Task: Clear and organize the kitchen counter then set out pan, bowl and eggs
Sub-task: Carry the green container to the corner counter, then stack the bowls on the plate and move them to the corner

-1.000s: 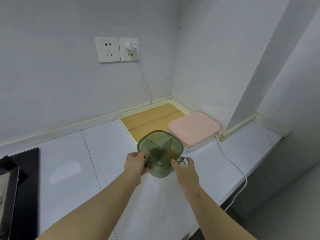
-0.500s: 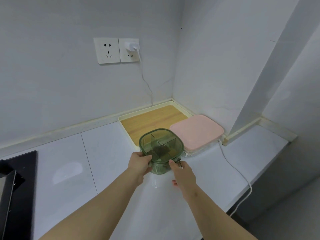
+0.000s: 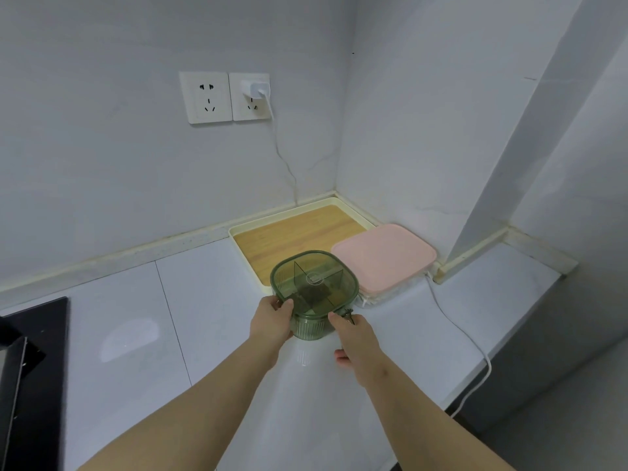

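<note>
**Green container held at the tray's front edge**

The left hand [image 3: 272, 322] was wrapped around the left side of the green container [image 3: 314, 294], fingers curled against its ribbed wall just under the lid. The right hand [image 3: 356, 338] met the container at its right front corner, the forefinger touching beside a small metal clasp [image 3: 348, 316] and the thumb spread out below, clear of the wall; whether that hand truly gripped could not be told. The container was translucent, with a rounded square lid and dividers showing inside. Whether its base stood on the white table [image 3: 210, 317] or was lifted just off it could not be told.

Behind it, its far side overlapped the front rim of the cream tray [image 3: 244, 253], whose wooden floor lay bare toward the corner of the two walls. Just right of the container, nearly touching, sat the box with the pink lid [image 3: 384, 256], half over the tray's right edge.

A white cable [image 3: 455, 328] ran from the charger [image 3: 255, 90] in the wall socket down the wall, then past the pink-lidded box and over the table's right edge. To the left, a broad stretch of bare table reached as far as the black hob [image 3: 37, 368] at the frame's edge. The table's near right edge cut diagonally close behind the right forearm.
</note>
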A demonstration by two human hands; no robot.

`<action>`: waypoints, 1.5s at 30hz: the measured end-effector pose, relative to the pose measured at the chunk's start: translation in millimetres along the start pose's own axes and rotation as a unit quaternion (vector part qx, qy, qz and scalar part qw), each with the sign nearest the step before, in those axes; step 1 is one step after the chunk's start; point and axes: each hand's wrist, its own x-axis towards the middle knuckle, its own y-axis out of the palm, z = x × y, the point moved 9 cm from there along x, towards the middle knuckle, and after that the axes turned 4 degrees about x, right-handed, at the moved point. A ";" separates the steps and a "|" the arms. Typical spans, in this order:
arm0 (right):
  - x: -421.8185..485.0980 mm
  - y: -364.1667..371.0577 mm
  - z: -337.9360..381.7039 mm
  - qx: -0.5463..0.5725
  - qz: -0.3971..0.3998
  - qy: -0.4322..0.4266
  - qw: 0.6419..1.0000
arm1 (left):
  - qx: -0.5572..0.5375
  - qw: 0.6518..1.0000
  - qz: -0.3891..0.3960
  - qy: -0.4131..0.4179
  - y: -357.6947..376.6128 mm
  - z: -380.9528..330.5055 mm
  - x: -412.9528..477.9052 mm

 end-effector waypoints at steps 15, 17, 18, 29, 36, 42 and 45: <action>-67.1 6.2 16.5 0.144 -0.041 -0.058 0.987 | -0.024 0.999 0.023 0.035 -49.5 -17.3 -57.8; -80.6 21.6 18.8 0.145 -0.017 -0.059 0.987 | -0.054 0.997 0.013 0.046 -61.1 -18.2 -70.2; -87.0 30.1 18.2 0.146 -0.003 -0.055 0.988 | -0.066 0.997 0.007 0.047 -67.0 -15.8 -77.2; -176.9 88.9 -38.4 0.044 0.167 -0.057 0.983 | -0.160 0.979 -0.128 0.013 -136.6 80.7 -193.7; -267.4 165.5 -125.8 -0.047 0.295 -0.003 0.954 | -0.227 0.936 -0.266 -0.037 -218.8 168.0 -307.6; -384.8 248.0 -179.0 -0.141 0.416 -0.022 0.898 | -0.280 0.878 -0.387 -0.039 -315.1 230.1 -420.3; -452.2 284.8 -204.9 -0.165 0.469 -0.032 0.867 | -0.301 0.847 -0.437 -0.032 -364.7 259.3 -477.7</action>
